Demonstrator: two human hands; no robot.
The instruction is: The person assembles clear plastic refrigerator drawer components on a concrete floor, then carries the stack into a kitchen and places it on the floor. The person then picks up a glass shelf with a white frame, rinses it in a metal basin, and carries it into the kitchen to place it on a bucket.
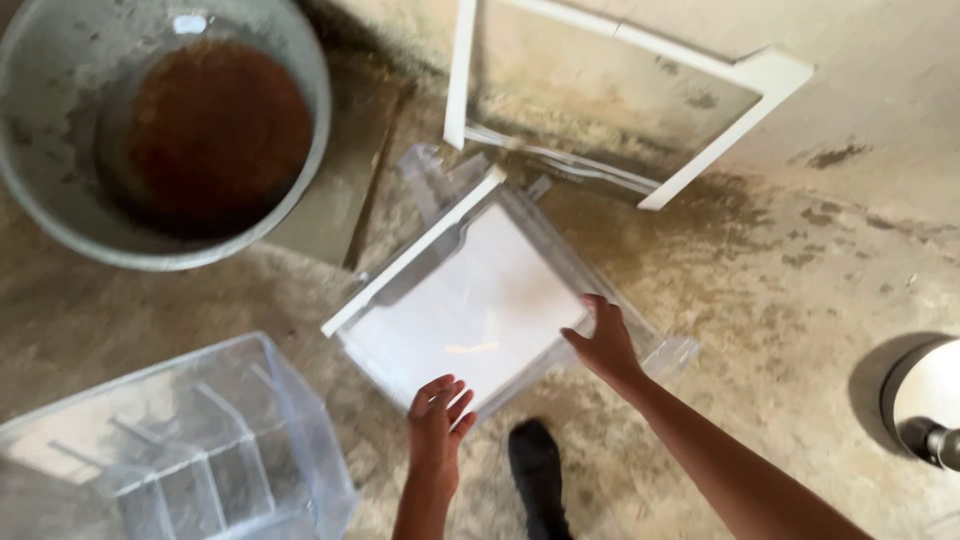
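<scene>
The clear drawer (pixel 470 300) lay on the concrete floor (pixel 800 290) just ahead of me, its white front rail (pixel 410 255) turned up and to my left. My right hand (pixel 605 345) rested on its right edge, fingers (pixel 590 305) lying flat and close together along the rim rather than clamped. My left hand (pixel 437 420) hovered at the near corner with the fingers (pixel 450 395) loosely spread and slightly curled, holding nothing; whether they touched the plastic I couldn't tell.

I judged the drawer light but awkward: thin, stiff, see-through plastic that would flex a little and might crack if twisted or knocked on the concrete. It looked smooth, likely slick. The safest hold seemed to be both side rims, or the white rail, which looked the sturdiest part.

The floor was rough, stained and dusty, darker in patches as if damp. A second clear bin (pixel 180 450) with dividers sat near my left side, well apart from the drawer. A grey metal basin (pixel 40 200) with a rusty brown bottom stood further off to the left. A white-framed glass shelf (pixel 740 110) leaned against the wall beyond the drawer, close to its far corner. My dark shoe (pixel 540 470) was planted just below the drawer, and a round pale thing (pixel 925 390) showed at the right edge.
</scene>
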